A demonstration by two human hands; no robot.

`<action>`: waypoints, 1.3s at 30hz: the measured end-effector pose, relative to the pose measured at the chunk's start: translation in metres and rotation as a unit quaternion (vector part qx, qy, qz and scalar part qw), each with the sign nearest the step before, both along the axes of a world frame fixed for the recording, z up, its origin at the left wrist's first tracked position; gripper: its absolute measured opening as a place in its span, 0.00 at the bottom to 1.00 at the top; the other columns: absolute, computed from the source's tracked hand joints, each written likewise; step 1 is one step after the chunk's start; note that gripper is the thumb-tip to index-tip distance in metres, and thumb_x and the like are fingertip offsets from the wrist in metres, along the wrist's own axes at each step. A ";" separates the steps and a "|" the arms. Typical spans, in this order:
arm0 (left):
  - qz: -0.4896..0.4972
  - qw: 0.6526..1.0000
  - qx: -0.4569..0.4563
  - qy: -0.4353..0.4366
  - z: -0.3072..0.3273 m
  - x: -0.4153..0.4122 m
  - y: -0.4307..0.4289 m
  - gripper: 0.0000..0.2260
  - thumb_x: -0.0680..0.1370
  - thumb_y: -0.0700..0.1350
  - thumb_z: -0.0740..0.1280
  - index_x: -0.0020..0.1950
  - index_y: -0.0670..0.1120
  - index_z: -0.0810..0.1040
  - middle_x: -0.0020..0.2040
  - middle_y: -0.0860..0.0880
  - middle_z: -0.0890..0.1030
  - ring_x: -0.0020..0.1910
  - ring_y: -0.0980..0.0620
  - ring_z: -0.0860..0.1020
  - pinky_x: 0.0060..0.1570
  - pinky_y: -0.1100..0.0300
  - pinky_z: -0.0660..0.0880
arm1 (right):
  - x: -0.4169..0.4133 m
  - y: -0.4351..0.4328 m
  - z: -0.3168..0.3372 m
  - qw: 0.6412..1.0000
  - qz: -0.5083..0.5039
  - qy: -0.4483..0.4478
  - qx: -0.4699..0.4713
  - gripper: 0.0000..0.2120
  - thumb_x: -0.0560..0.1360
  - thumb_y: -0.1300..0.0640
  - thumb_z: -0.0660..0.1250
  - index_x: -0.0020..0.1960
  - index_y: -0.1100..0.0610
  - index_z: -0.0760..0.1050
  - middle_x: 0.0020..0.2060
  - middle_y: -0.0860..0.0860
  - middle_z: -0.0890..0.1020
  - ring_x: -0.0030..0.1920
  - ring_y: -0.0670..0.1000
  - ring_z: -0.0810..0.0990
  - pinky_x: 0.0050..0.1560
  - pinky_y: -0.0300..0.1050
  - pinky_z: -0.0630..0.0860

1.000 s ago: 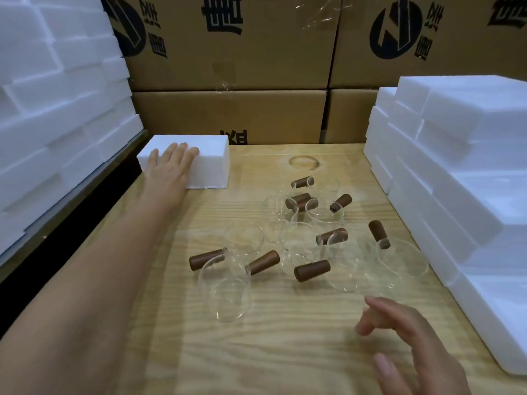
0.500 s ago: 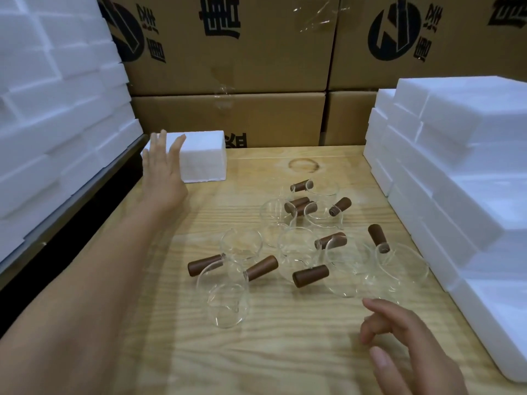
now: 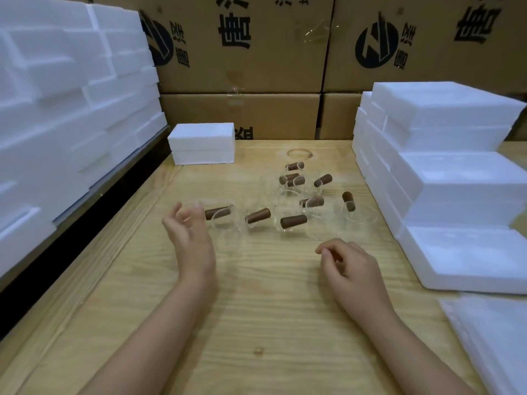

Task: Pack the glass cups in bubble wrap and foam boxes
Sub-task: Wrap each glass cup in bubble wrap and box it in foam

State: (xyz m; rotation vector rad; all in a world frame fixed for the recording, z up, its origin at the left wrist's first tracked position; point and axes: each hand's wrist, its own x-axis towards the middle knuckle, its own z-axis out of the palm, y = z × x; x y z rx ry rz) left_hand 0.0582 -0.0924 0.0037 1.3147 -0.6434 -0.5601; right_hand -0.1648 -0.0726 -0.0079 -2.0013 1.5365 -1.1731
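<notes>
Item 1, left hand: I am watching it hovering at centre left of the frame over the wooden table, fingers spread and loosely bent, gripping nothing. Its fingertips are sitting just beside the brown handle of the nearest cup, and blur is stopping me from telling whether they touch

Item 2, right hand: it is hanging at centre right, knuckles up, fingers loosely curled with thumb and forefinger close together, holding nothing. It is sitting near the front edge of the cup cluster, apart from the glass

Item 3, glass cups: they are lying bunched together on the table in the middle of the frame, beyond both hands. The stubby brown handles are pointing in different directions. The clear bodies are showing only faintly, so I am not counting them

Item 4, foam box: closed and white, it is standing at the far edge of the table, upper centre left, well apart from the cups

Item 5, left foam stack and right foam stack: white blocks are rising along both sides of the frame

Item 6, cardboard cartons: printed brown boxes are filling the top of the frame behind the table

Item 7, pale sheet: it is lying at lower right, and I cannot tell what material it is
</notes>
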 end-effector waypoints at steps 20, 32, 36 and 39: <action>-0.018 0.971 0.048 -0.234 -0.024 -0.029 0.007 0.30 0.66 0.43 0.77 0.62 0.48 0.64 0.58 0.52 0.63 0.57 0.54 0.71 0.56 0.66 0.66 | -0.001 -0.003 -0.003 0.999 0.007 -0.025 0.031 0.07 0.76 0.62 0.65 0.44 0.54 0.79 0.35 0.48 0.80 0.38 0.45 0.76 0.41 0.35 0.69; -0.195 0.921 -0.189 -0.278 -0.016 -0.059 0.026 0.29 0.64 0.51 0.75 0.59 0.52 0.62 0.52 0.37 0.72 0.51 0.44 0.75 0.57 0.56 0.72 | 0.003 -0.002 0.004 0.934 0.108 -0.336 0.064 0.14 0.76 0.45 0.56 0.59 0.47 0.72 0.35 0.50 0.80 0.29 0.45 0.71 0.30 0.35 0.68; -0.253 0.900 -0.192 -0.300 -0.021 -0.062 0.023 0.31 0.64 0.53 0.76 0.60 0.53 0.62 0.55 0.39 0.71 0.54 0.45 0.76 0.58 0.61 0.71 | 0.007 0.001 0.008 0.923 0.100 -0.368 0.044 0.11 0.80 0.53 0.58 0.48 0.56 0.77 0.33 0.46 0.82 0.29 0.41 0.71 0.30 0.32 0.68; -0.300 0.895 -0.161 -0.288 -0.021 -0.062 0.021 0.33 0.63 0.54 0.77 0.61 0.56 0.63 0.58 0.42 0.73 0.59 0.48 0.77 0.59 0.58 0.74 | 0.011 0.004 0.008 0.912 0.054 -0.404 0.046 0.12 0.81 0.59 0.57 0.42 0.58 0.74 0.31 0.46 0.81 0.27 0.40 0.69 0.29 0.33 0.68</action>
